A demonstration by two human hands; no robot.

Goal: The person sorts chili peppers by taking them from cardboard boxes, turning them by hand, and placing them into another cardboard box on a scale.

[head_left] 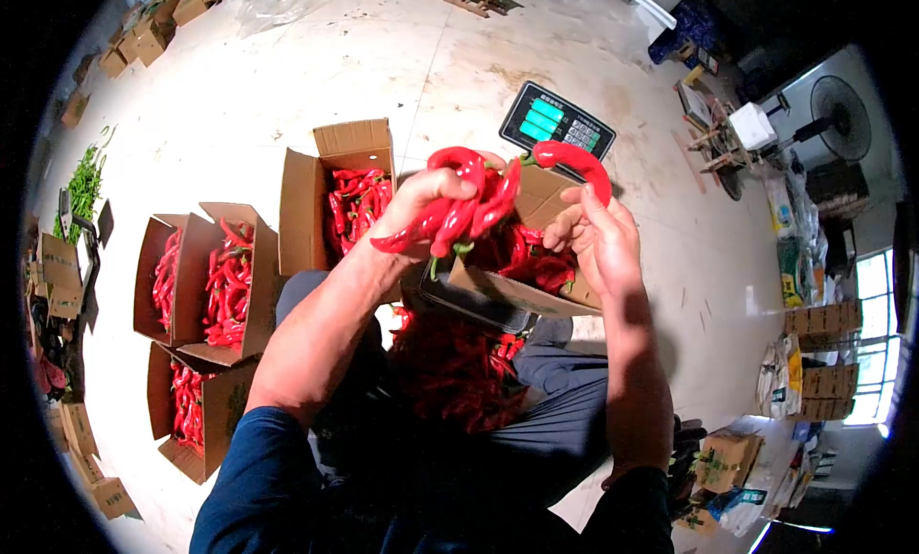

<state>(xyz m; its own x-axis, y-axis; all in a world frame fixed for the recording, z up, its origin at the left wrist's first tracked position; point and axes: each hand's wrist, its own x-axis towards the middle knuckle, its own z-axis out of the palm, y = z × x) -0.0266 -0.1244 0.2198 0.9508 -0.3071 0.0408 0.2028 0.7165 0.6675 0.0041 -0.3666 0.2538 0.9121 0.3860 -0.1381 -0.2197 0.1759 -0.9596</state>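
Note:
A bunch of several glossy red chili peppers [458, 219] is gripped in my left hand [431, 195], their tips and green stems sticking out. My right hand [598, 231] pinches one curved red chili pepper [577, 162] by its lower end, with its green stem pointing left toward the bunch. Below both hands stands an open cardboard box [517, 291] with red chili peppers [536, 257] inside, partly hidden by my hands. It appears to rest on the scale, whose lit display [555, 121] shows behind it. A heap of red chili peppers [450, 363] lies between my legs.
Open cardboard boxes of red peppers stand to the left: one box [295, 210] close by, others [251, 296] farther out. Green peppers [84, 186] lie at the far left. A fan [838, 114] and stacked cartons [825, 391] are on the right.

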